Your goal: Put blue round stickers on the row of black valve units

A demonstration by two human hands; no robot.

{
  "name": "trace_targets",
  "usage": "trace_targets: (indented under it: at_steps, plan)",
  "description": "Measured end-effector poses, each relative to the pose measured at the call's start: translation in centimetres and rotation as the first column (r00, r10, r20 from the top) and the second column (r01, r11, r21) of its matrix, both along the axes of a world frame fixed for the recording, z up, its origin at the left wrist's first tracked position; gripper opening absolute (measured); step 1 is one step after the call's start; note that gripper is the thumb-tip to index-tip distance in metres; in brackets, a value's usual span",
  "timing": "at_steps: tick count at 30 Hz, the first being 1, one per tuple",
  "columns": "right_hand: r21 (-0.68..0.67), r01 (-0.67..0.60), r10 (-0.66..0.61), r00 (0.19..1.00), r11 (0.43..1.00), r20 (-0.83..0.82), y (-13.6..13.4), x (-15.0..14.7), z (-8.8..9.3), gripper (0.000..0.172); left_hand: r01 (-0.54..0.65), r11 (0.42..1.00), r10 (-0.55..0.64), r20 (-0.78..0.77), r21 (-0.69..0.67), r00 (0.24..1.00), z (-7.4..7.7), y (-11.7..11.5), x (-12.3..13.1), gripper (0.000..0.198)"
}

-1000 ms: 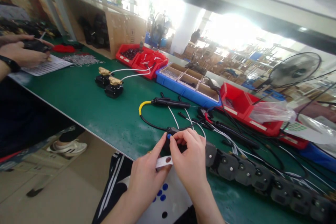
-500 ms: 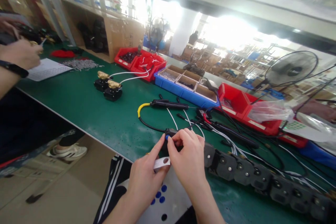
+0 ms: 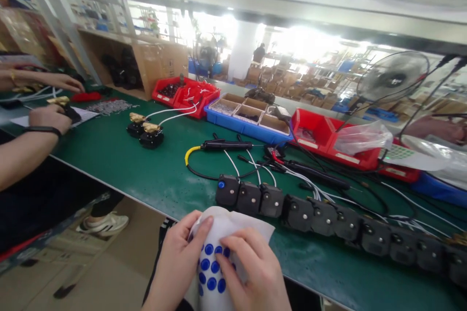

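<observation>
A white backing sheet (image 3: 255, 221) with rows of round blue stickers (image 3: 211, 283) is bent in front of me, near the table's front edge. My left hand (image 3: 180, 255) grips its left side, thumb on the face. On the same sheet, the thumb and forefinger of my right hand (image 3: 251, 267) close on a blue sticker (image 3: 218, 250) in the upper rows; whether its edge is lifted I cannot tell. Just beyond the sheet, a black housing (image 3: 228, 197) carries one blue dot (image 3: 221, 185) on its top left corner. More black housings (image 3: 299, 214) continue the row to the right.
Behind the row lie black screwdriver-like tools (image 3: 226, 145) and white cables. Red bins (image 3: 314, 131) and a blue divided tray (image 3: 248, 126) line the back. Two black units with gold parts (image 3: 151, 137) stand to the left. A co-worker's hand (image 3: 51, 119) works at far left.
Both hands have left the first housing, where a blue dot now shows, and moved down to the sheet. The small white strip in my left hand is no longer visible. The view has shifted.
</observation>
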State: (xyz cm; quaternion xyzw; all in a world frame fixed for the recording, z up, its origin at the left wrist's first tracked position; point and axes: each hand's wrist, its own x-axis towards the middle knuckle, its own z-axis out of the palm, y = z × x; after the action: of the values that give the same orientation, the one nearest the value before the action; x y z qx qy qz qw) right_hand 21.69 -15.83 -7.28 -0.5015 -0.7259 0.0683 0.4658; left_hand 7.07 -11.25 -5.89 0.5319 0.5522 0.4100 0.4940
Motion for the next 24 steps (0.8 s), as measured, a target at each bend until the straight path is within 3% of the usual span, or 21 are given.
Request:
trace_targets:
  at_steps: [6, 10, 16, 19, 21, 22, 24]
  plan:
    - [0.042, -0.054, 0.055, 0.998, 0.998, -0.029, -0.5, 0.1, 0.8, 0.013, 0.065, 0.994, -0.061, -0.048, 0.084, 0.997, 0.8, -0.9, 1.4, 0.043]
    - [-0.078, -0.073, 0.063, 0.991, 0.994, -0.118, -0.8, 0.7, 1.2, 0.025, 0.108, 0.982, -0.09, -0.12, 0.156, 0.989, 1.0, -1.2, 1.9, 0.042]
    - [-0.256, -0.109, 0.027, 0.952, 0.961, -0.304, -0.6, 1.1, 0.3, 0.036, 0.24, 0.954, -0.207, -0.185, 0.182, 0.961, 0.8, -1.5, 2.1, 0.035]
    - [-0.378, -0.177, 0.049, 0.945, 0.909, -0.324, -0.5, 2.1, 1.1, 0.033, 0.296, 0.934, -0.254, -0.212, 0.202, 0.944, 0.4, -1.3, 2.4, 0.028]
    - [-0.466, -0.2, 0.043, 0.944, 0.862, -0.327, -0.3, 3.2, 2.1, 0.025, 0.273, 0.936, -0.222, -0.23, 0.222, 0.948, 0.0, -1.0, 2.6, 0.021]
    - [-0.483, -0.189, 0.019, 0.942, 0.855, -0.335, -0.1, 3.8, 2.7, 0.02, 0.25, 0.938, -0.192, -0.241, 0.238, 0.951, -0.3, -0.8, 2.7, 0.023]
    - [-0.427, -0.097, -0.065, 0.935, 0.899, -0.348, 0.7, 4.7, 3.7, 0.013, 0.194, 0.94, -0.118, -0.266, 0.281, 0.957, -0.8, -0.5, 3.1, 0.044]
